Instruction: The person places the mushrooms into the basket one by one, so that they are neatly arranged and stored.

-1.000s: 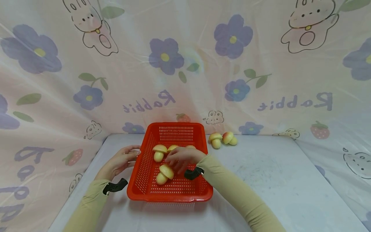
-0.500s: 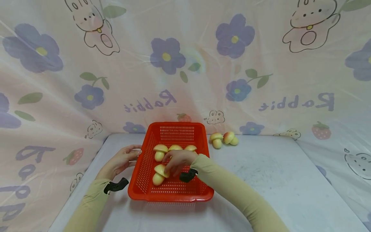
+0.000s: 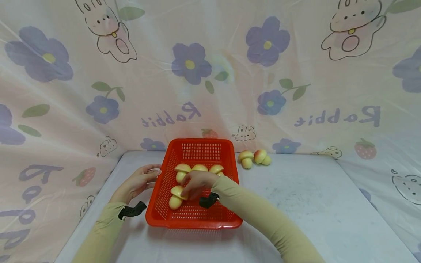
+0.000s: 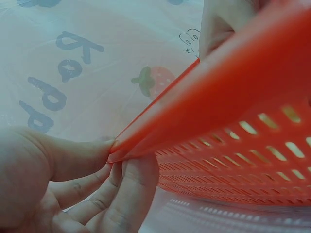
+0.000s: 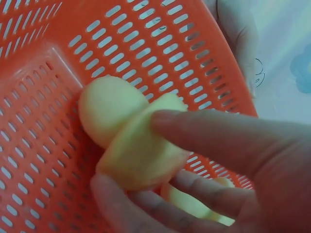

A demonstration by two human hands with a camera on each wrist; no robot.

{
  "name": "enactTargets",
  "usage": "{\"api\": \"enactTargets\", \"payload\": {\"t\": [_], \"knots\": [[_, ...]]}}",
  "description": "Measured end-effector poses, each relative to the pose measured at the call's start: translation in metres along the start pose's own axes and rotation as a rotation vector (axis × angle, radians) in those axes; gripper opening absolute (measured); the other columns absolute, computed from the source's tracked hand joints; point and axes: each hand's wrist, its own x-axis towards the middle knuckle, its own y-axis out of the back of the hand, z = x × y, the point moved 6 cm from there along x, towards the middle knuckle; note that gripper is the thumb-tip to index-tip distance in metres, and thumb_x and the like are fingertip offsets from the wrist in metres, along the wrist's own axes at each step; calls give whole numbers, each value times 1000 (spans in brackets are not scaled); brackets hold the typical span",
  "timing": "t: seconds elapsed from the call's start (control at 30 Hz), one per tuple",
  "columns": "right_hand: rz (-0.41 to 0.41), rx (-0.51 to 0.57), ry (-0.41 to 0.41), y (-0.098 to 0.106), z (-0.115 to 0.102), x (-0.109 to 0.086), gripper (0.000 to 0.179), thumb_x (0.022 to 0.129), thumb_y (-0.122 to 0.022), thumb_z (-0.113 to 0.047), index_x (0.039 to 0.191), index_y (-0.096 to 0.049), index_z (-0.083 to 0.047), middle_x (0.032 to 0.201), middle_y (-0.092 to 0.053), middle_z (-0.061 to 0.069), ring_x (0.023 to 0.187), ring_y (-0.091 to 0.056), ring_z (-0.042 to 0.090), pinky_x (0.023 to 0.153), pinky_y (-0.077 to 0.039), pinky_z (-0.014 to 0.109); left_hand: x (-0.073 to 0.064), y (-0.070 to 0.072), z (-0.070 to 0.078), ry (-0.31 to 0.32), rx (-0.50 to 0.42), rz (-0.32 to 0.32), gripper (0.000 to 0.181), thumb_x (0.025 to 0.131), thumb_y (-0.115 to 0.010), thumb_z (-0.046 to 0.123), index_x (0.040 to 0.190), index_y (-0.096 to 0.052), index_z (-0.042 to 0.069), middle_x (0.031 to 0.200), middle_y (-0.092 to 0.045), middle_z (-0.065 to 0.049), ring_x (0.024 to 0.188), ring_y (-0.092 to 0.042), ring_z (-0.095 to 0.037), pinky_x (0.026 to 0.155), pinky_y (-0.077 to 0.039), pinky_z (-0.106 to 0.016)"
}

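Observation:
A red plastic basket (image 3: 194,223) with slotted walls stands on the table. My left hand (image 3: 138,182) pinches its left rim, thumb above and fingers below, as the left wrist view shows. Inside the basket, my right hand (image 3: 198,182) grips a pale yellow toy mushroom (image 3: 175,202) by its cap, thumb on one side and fingers on the other. In the right wrist view the round stem (image 5: 109,107) of this mushroom points away from the palm, close to the basket's wall. Behind it, a row of three similar mushrooms (image 3: 182,168) lies along the basket's far side, partly covered by the right hand.
Two more toy mushrooms, one upright (image 3: 246,159) and one tipped over (image 3: 262,157), lie on the white table (image 3: 302,204) right of the basket. A patterned curtain (image 3: 223,73) hangs behind the table's far edge.
My right hand has moved left with the mushroom, toward the basket's left wall. The back mushrooms show more now. My left hand stays on the rim.

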Motion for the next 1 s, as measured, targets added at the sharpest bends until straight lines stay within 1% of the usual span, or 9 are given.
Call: {"api": "enactTargets", "payload": {"t": [0.13,0.37,0.53,0.7,0.87,0.93,1.0], "knots": [[3,37,6,-1,2,3,28,82,-73,1,107,-60,4,92,-64,12,77,-68,26,73,-56,40,0,0,-1,3,5,1,48,100,-50,12,142,-32,-5,109,-63,-9,93,-65,-19,80,-54,-36],[20,48,28,-1,-2,1,32,82,-71,2,112,-60,6,98,-61,11,82,-67,26,78,-55,41,0,1,0,4,21,6,47,101,-49,12,141,-32,-4,112,-62,-10,94,-64,-20,80,-54,-36],[29,60,51,-1,-3,0,36,81,-71,5,116,-58,7,100,-60,12,85,-66,28,81,-54,44,-1,1,0,7,22,9,50,100,-52,15,141,-33,-4,111,-63,-9,94,-64,-20,81,-54,-37],[29,83,59,1,-4,-2,36,81,-70,5,115,-58,6,101,-60,12,83,-66,27,84,-52,48,-1,2,0,8,21,10,52,99,-54,16,142,-32,-4,111,-63,-8,95,-64,-20,81,-54,-37],[24,21,68,8,-5,-6,34,82,-72,-1,115,-61,3,99,-62,9,84,-67,24,80,-54,43,-1,1,0,8,21,9,51,100,-53,15,142,-32,-4,109,-63,-8,94,-64,-20,81,-54,-37],[23,13,71,12,-6,-9,36,83,-72,-2,117,-61,3,99,-63,9,87,-66,27,80,-55,42,-1,1,1,6,17,5,50,100,-52,15,142,-32,-5,109,-63,-8,94,-65,-20,81,-54,-37],[22,26,74,16,-7,-12,39,83,-72,-2,120,-60,5,99,-64,10,91,-66,30,80,-54,43,-1,1,1,3,12,3,50,100,-52,14,141,-32,-5,108,-63,-7,94,-65,-20,81,-54,-37]]}}
